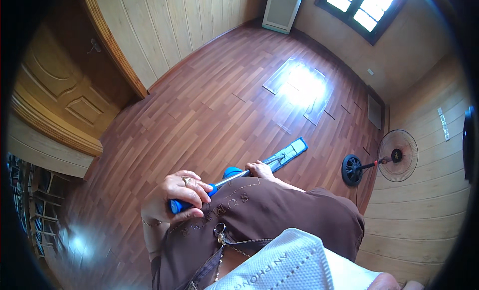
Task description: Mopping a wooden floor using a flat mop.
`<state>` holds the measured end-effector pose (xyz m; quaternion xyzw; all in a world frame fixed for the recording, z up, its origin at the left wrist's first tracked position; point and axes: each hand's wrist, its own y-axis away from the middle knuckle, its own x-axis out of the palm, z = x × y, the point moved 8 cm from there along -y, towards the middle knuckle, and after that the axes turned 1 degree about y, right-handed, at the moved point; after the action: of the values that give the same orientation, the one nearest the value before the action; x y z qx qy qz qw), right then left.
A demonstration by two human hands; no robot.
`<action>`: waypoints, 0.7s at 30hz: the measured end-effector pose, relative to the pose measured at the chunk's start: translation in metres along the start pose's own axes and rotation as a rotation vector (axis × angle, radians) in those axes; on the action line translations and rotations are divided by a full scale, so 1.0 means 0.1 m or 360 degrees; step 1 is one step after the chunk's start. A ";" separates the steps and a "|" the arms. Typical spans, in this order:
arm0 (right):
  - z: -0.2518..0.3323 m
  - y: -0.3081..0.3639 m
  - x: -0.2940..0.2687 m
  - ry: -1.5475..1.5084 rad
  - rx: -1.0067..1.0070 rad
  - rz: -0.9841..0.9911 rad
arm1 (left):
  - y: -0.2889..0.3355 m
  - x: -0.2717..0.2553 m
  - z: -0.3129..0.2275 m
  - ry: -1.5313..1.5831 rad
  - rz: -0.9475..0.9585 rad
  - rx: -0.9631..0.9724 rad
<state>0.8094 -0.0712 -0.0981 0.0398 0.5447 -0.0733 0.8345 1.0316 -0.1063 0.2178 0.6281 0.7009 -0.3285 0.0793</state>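
A flat mop with a silver pole, a blue grip (180,206) and a blue-edged rectangular head (287,154) slants across the view in front of my body. My left hand (187,192), with a ring and a bracelet on it, is closed around the blue grip at the pole's upper end. Farther along, my right hand (260,170) wraps the pole, its forearm partly hidden by my brown top. The mop head lies on the wood-plank floor (214,105) beyond that hand. Another blue, rounded piece (232,172) shows beside the pole, partly hidden.
A standing fan (397,156) with a round black base is by the right wall. Bright window light falls on a shiny sheet (302,88) on the floor. At the far end stands a white cabinet-like unit (282,10). A wooden door (65,85) and a rack (40,205) are at left.
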 end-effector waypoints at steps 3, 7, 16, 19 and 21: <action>0.04 -0.28 0.01 -0.0039 -0.0095 -0.0038 | -0.01 -0.07 -0.05 -0.0068 -0.0079 -0.0059; 0.25 -0.73 -0.12 -0.0103 -0.0257 -0.0021 | 0.10 -0.11 -0.08 -0.0253 -0.0205 -0.0181; 0.47 -1.81 -0.05 -0.0210 -0.0792 -0.0116 | 0.10 -0.23 0.08 -0.0397 -0.0648 -0.0382; 0.56 -2.15 0.08 -0.0297 -0.0898 -0.0102 | 0.21 -0.28 0.25 -0.0404 -0.0926 -0.0515; 0.66 -2.38 0.14 -0.0293 -0.0951 -0.0050 | 0.23 -0.35 0.35 -0.0443 -0.1010 -0.0613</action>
<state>0.8348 -0.3163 -0.0813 -0.2225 0.4647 0.0737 0.8539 1.0498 -0.1555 0.2006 0.3033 0.8915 -0.2813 0.1844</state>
